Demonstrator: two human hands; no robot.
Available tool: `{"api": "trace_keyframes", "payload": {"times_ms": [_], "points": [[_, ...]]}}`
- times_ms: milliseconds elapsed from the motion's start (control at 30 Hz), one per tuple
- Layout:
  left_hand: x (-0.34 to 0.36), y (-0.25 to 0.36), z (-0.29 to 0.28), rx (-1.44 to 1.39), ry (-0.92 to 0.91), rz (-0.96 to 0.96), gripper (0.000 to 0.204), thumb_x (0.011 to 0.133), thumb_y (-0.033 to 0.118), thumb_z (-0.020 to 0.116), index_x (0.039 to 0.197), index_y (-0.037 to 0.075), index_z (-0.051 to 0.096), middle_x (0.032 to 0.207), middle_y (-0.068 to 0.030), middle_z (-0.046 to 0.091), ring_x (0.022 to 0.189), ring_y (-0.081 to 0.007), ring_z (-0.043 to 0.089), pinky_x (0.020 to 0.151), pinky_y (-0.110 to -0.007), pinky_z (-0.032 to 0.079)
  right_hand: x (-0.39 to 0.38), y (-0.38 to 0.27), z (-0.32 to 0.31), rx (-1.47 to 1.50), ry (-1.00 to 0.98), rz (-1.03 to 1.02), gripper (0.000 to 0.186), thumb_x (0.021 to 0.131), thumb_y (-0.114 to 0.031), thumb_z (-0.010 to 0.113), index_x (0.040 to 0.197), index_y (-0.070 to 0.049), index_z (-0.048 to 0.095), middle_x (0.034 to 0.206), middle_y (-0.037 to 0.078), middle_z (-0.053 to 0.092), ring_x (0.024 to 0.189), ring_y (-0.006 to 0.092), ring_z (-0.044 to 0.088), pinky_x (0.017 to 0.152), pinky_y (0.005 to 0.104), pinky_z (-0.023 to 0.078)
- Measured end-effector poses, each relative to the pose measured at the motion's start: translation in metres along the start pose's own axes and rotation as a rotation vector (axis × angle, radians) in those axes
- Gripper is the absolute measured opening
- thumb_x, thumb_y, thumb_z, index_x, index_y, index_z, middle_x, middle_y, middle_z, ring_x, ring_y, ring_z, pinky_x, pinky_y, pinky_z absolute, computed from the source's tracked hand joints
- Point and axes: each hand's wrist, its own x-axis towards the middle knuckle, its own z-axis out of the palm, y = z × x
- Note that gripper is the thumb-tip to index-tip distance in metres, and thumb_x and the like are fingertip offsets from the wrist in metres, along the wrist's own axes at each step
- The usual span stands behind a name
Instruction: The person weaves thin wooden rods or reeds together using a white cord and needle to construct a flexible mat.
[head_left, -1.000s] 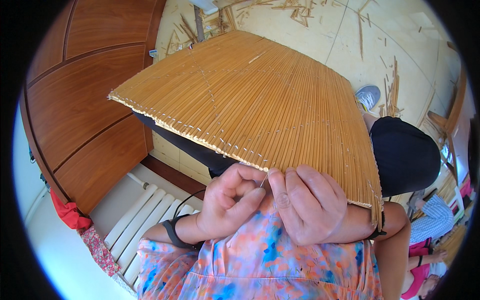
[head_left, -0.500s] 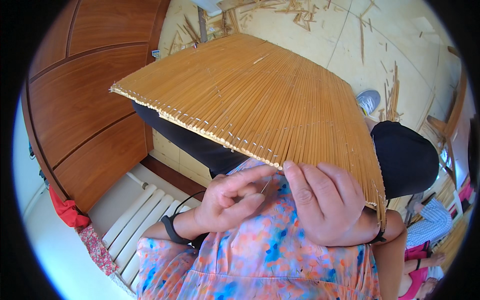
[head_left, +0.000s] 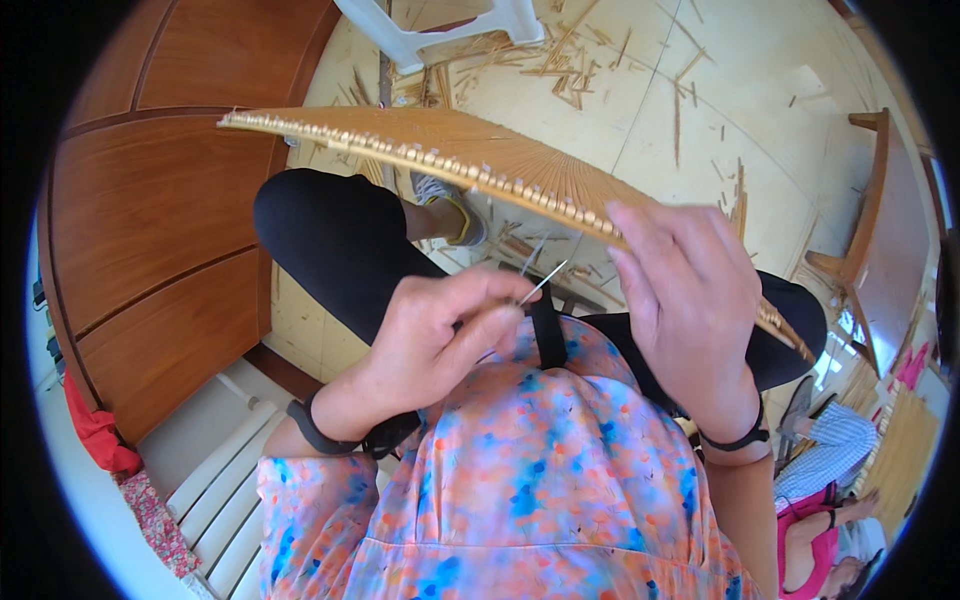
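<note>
A stiff mat of thin bamboo slats [head_left: 470, 140] is tilted up in front of me, with its beaded-looking edge of slat ends and short white stitches toward me. My right hand [head_left: 685, 300] is closed on the mat's near edge, thumb beneath and fingers over it. Below that edge, left of my right hand, my left hand [head_left: 440, 335] pinches a thin metal needle [head_left: 542, 281] between thumb and index finger, its tip pointing up and rightward. A fine thread seems to hang near the needle, though it is hard to make out.
Loose slat scraps [head_left: 570, 80] lie on the tiled floor [head_left: 750, 90], near a white plastic stool [head_left: 445, 25]. Wooden drawers [head_left: 150, 250] and a white radiator [head_left: 225, 510] are at left. A wooden furniture piece [head_left: 870, 240] stands at right. Another person [head_left: 820, 540] is at lower right.
The mat has been lifted and tipped away, uncovering my left leg and foot. My right hand has risen with it. My left hand has dropped away from the edge with the needle.
</note>
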Motion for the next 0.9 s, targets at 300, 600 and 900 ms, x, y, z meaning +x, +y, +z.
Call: {"api": "trace_keyframes", "payload": {"times_ms": [300, 600, 900], "points": [[0.054, 0.016, 0.011, 0.279, 0.449, 0.44, 0.014, 0.087, -0.001, 0.06, 0.1, -0.003, 0.066, 0.06, -0.0047, 0.056, 0.051, -0.0069, 0.051, 0.049, -0.021, 0.04, 0.036, 0.035, -0.014, -0.023, -0.012, -0.027, 0.025, 0.074, -0.002, 0.068, 0.099, 0.0, 0.064, 0.077, 0.012, 0.054, 0.063, 0.0272, 0.053, 0.057, 0.033, 0.044], [0.08, 0.017, 0.023, 0.389, 0.58, 0.402, 0.013, 0.083, 0.0, 0.063, 0.096, -0.001, 0.068, 0.071, -0.0151, 0.065, 0.053, -0.0171, 0.059, 0.051, -0.026, 0.045, 0.047, 0.061, -0.013, 0.059, 0.023, 0.13, 0.021, 0.08, -0.001, 0.064, 0.1, 0.004, 0.066, 0.072, 0.01, 0.053, 0.06, 0.0189, 0.052, 0.057, 0.0281, 0.041], [0.092, 0.023, 0.026, 0.423, 0.615, 0.501, 0.013, 0.082, 0.003, 0.065, 0.094, 0.001, 0.069, 0.074, -0.0164, 0.066, 0.058, -0.0243, 0.064, 0.054, -0.03, 0.049, 0.049, 0.057, -0.012, 0.064, 0.04, 0.217, 0.021, 0.076, -0.006, 0.067, 0.096, -0.002, 0.069, 0.075, 0.012, 0.057, 0.066, 0.0281, 0.057, 0.061, 0.0344, 0.046]]}}
